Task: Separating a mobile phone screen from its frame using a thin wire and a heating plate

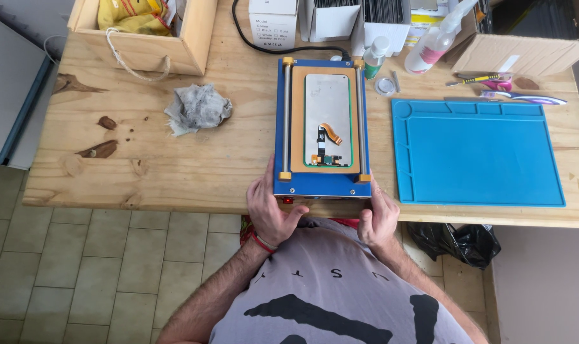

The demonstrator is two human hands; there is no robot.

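1. Pale pine boards make up the workbench [175, 165], which stands over a tiled floor [79, 267], seen from above the person's chest
2. The left hand [270, 207] grips the near left corner of a blue heating plate machine [321, 185], fingers wrapped along its side and thumb at the front edge
3. The right hand [378, 216] clasps the near right corner of the same machine, fingers curled against its front face
4. On the machine's tan pad lies a phone screen [328, 118], face down, its orange flex cable [331, 132] curling across the back
5. A black power cord [257, 39] runs from the machine's far edge toward the back of the bench
6. Just right of the machine lies a blue silicone work mat [480, 153]
7. Beyond the mat lie small hand tools [487, 81], a spray bottle [432, 44] and a small clear bottle [375, 56]
8. Left of the machine sits a crumpled grey rag [197, 109], and further back a wooden box [143, 35] holding yellow cloth
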